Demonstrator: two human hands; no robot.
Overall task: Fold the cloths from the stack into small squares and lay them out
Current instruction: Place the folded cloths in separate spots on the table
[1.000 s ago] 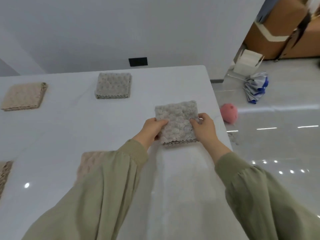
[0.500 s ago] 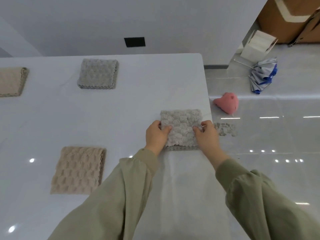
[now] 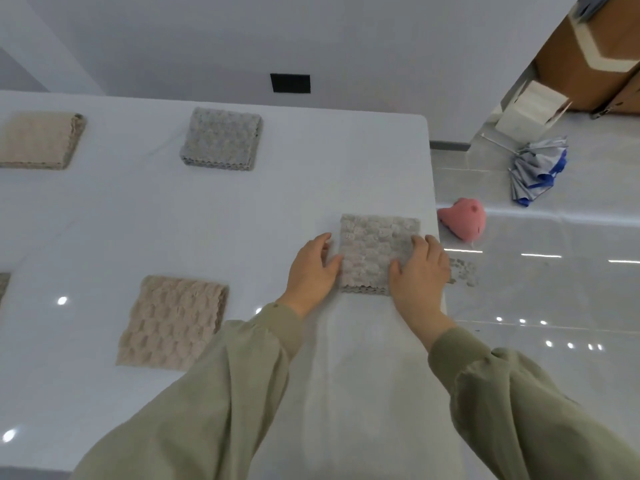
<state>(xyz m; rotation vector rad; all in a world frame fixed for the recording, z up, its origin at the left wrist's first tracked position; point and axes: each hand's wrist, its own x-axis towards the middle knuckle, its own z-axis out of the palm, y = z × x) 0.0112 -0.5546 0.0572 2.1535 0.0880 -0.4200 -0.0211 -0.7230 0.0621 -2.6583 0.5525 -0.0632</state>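
both hands flat on folded grey cloth, white table

A folded cloth lies on the table, close to its right edge. The left hand rests at this cloth's left side and the right hand lies on its right part. Left of this cloth and nearer the person lies a second cloth. Behind and left of it, toward the wall, lies a third cloth, and farther left again a fourth cloth. Right of it, on the floor just past the table edge, sits a soft toy.
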